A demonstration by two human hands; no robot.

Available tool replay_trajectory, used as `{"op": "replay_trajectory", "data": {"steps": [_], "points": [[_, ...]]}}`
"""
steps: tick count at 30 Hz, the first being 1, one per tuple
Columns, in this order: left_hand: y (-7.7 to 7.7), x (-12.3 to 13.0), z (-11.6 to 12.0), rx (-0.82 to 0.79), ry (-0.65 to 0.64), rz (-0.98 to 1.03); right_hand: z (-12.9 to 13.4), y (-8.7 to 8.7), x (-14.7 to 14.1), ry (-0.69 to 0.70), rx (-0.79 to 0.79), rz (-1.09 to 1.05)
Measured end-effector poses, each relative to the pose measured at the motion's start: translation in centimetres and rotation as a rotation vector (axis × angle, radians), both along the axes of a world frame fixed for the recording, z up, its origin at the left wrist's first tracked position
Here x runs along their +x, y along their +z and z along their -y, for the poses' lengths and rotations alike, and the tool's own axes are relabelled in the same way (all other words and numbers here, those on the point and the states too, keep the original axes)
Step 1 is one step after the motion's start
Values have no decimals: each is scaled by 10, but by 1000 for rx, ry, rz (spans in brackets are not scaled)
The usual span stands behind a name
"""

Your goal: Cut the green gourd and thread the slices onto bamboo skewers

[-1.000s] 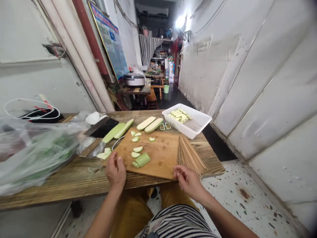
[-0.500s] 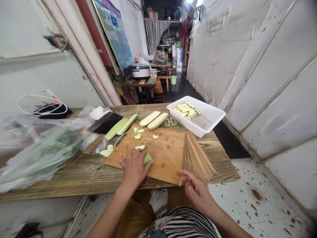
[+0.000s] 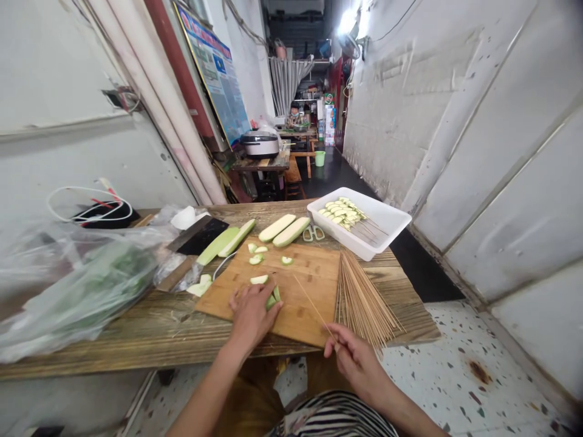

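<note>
Near edge: right hand (image 3: pixel 353 352) at the board's near right corner, fingertips closed on the lower end of one thin stick (image 3: pixel 310 300). Stick slants up and leftward over the cutting board (image 3: pixel 305 267), its tip apart from the squash. Left hand (image 3: pixel 252 312) palm down, fingers curved over the cut squash piece (image 3: pixel 274 296) on the board's near left part; thumb against its right side. Board surface visible on both sides of the stick. Board's near right corner lies about level with the near edge of the table (image 3: pixel 182 331).

Right of board: fanned bundle of sticks (image 3: pixel 367 303), close along the board's right edge. Left: plastic bag (image 3: pixel 91 291), a strip of table wood between it and the board.

Beyond the hands: loose slices (image 3: pixel 259 280) on the board. Past its far edge, two squash halves (image 3: pixel 277 227) side by side, scissors (image 3: pixel 313 233) just right of them, then white tray (image 3: pixel 392 229) holding skewered slices (image 3: pixel 341 212).

Farther: rice cooker (image 3: pixel 260 145) on another table; green bucket (image 3: pixel 319 158) on the floor.
</note>
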State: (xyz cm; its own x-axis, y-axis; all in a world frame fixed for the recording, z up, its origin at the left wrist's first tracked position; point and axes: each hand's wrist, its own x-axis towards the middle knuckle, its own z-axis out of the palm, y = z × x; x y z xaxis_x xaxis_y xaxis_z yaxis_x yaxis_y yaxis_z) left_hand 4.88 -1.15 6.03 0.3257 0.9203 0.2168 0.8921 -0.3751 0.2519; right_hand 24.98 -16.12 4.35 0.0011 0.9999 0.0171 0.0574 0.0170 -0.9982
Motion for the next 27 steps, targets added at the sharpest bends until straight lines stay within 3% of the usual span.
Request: {"op": "replay_trajectory", "data": {"steps": [5, 9, 15, 19, 24, 27], "points": [[0, 1, 2, 20, 0, 24, 1, 2, -5, -12, -9, -32], [-2, 5, 1, 95, -39, 153, 4, 8, -9, -5, -69, -89], [-5, 13, -10, -4, -244, 111, 12, 21, -13, 0, -84, -82], [-7, 20, -12, 31, -255, 163, 17, 20, -13, -30, -90, -83], [-3, 29, -6, 11, -274, 557, 17, 18, -15, -107, -10, -95], [8, 28, -3, -173, -72, 978, 14, 26, -19, -204, 76, -37]]}}
